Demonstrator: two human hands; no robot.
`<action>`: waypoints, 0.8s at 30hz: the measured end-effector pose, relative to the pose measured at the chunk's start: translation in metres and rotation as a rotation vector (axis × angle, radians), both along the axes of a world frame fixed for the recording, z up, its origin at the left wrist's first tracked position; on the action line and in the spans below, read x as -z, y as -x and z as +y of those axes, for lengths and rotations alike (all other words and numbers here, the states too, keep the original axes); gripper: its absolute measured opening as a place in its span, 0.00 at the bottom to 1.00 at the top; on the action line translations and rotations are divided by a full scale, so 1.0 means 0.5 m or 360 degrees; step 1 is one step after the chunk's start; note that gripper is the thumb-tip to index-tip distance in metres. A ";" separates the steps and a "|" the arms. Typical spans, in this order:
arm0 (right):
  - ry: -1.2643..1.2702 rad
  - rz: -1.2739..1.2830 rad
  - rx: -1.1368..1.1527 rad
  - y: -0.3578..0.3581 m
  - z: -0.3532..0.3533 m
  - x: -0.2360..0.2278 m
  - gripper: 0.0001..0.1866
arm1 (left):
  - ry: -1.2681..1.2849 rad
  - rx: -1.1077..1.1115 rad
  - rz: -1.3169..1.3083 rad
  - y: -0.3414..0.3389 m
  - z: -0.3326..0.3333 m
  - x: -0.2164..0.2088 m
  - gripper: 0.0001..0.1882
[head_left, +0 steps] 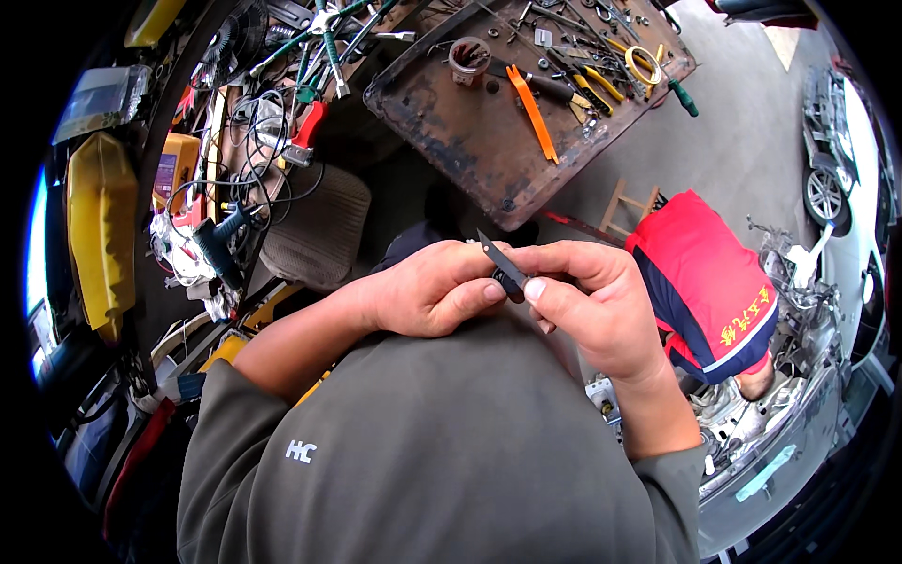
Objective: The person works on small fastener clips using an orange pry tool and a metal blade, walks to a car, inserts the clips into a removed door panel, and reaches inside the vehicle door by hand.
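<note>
My left hand (434, 289) and my right hand (592, 301) meet in front of my chest, just above my grey sweatshirt. Between thumb and fingers of the right hand I pinch a thin dark knife blade (498, 258) whose tip points up and to the left. The left hand's fingers close on a small black part (510, 285) right under the blade. How much of that part lies inside the left hand is hidden.
A rusty metal tray (460, 132) with pliers, an orange pry tool (533, 111), a roll of yellow tape and other tools lies ahead. Cables and hand tools clutter the left. At right, a person in a red and blue jacket (705, 282) bends over machine parts; a white car (846, 160) stands beyond.
</note>
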State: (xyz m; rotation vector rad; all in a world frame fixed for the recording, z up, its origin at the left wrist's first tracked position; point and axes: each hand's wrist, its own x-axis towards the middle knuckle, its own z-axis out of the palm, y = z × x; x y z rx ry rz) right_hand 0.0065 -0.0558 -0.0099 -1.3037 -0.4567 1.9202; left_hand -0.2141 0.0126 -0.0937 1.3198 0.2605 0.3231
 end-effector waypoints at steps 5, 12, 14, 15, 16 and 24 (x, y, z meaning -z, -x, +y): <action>0.0035 -0.0063 0.0014 0.002 -0.005 -0.006 0.16 | -0.0062 -0.0066 -0.0055 -0.004 -0.001 0.005 0.17; -0.0040 -0.0058 -0.0074 -0.006 -0.018 0.007 0.16 | -0.0032 0.0143 0.0063 0.000 0.009 0.007 0.21; -0.0031 -0.0041 -0.0060 -0.001 -0.017 0.007 0.16 | -0.0016 0.0125 0.0074 -0.002 0.005 0.007 0.21; -0.0020 -0.0040 -0.0039 0.002 -0.015 0.004 0.16 | -0.0015 0.0125 0.0075 -0.002 0.003 0.007 0.21; -0.0009 -0.0039 -0.0019 0.003 -0.015 0.003 0.15 | -0.0024 0.0115 0.0080 -0.002 0.000 0.007 0.21; 0.0055 0.0068 0.0093 0.012 -0.035 0.009 0.15 | -0.0131 -0.0072 0.0054 -0.012 -0.010 -0.015 0.14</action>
